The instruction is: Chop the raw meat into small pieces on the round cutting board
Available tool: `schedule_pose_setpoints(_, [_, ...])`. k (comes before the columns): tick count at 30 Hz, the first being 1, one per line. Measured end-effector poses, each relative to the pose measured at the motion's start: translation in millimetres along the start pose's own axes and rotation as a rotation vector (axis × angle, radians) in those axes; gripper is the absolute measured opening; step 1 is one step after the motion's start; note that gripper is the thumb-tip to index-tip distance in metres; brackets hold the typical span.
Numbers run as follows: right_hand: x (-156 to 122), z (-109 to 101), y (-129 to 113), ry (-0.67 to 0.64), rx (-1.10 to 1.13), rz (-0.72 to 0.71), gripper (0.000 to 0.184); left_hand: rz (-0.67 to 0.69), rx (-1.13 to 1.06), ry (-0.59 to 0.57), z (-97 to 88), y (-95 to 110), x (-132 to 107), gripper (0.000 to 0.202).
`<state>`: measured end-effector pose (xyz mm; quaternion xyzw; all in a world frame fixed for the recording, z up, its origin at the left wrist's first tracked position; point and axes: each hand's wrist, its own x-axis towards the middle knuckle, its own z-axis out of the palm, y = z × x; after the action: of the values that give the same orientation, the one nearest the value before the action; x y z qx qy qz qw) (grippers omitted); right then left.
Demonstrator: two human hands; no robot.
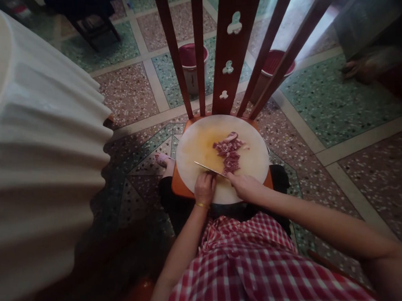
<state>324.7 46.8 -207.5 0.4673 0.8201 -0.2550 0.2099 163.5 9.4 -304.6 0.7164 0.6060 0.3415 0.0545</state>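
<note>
A round white cutting board (196,141) rests on the seat of a wooden chair in front of me. My right hand (242,185) is closed round the handle end of a knife (209,169), whose thin blade points left across the near part of the board. Just below the blade, my left hand (205,186) has its fingers curled down against the board. Something dark shows at those fingertips, too small to make out. Beyond the knife lies a heap of cut red meat (228,145), with more chopped meat (231,163) trailing from it toward my right hand.
The chair's slatted back (231,49) rises behind the board. Two bins with red insides, a left bin (193,62) and a right bin (276,64), stand on the tiled floor beyond it. A pleated white cloth (42,160) hangs at the left. Another person's hand (363,69) appears dimly at upper right.
</note>
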Motion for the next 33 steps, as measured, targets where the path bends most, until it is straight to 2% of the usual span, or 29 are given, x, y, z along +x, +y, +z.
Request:
schedule_pose_setpoints(5, [42,-12,-31,0.075,0.005,-0.048,0.037,0.024,0.007,0.050,2.8,-3,1,0.015])
schedule_pose_setpoints(7, [50,-16,-37,0.077,-0.007,-0.062,0.037,0.023,0.027,0.073,3.0,-3,1,0.015])
schedule_pose_setpoints(9, [45,-14,-31,0.070,-0.016,-0.078,0.038,0.011,0.045,0.075,2.4,-3,1,0.014])
schedule_pose_setpoints(13, [17,-8,3,0.018,-0.020,-0.016,0.035,-0.014,0.024,0.052,-0.1,1,4,0.013])
schedule_pose_setpoints(16, [6,-12,15,0.057,-0.037,0.035,0.039,-0.026,-0.031,0.066,-2.2,2,4,0.014])
schedule_pose_setpoints(21, [2,-16,1,0.101,-0.049,-0.062,0.040,0.019,-0.110,0.123,-4.6,-1,0,0.016])
schedule_pose_setpoints(26, [-6,1,-2,0.049,-0.066,-0.021,0.048,0.027,-0.081,0.048,-1.4,-3,-1,0.013])
schedule_pose_setpoints(28, [1,2,-6,0.032,-0.051,-0.014,0.047,0.027,-0.053,0.053,0.6,-4,0,0.013])
schedule_pose_setpoints(33, [42,-6,-35,0.103,-0.007,-0.065,0.036,0.046,0.007,0.081,3.1,-7,0,0.013])
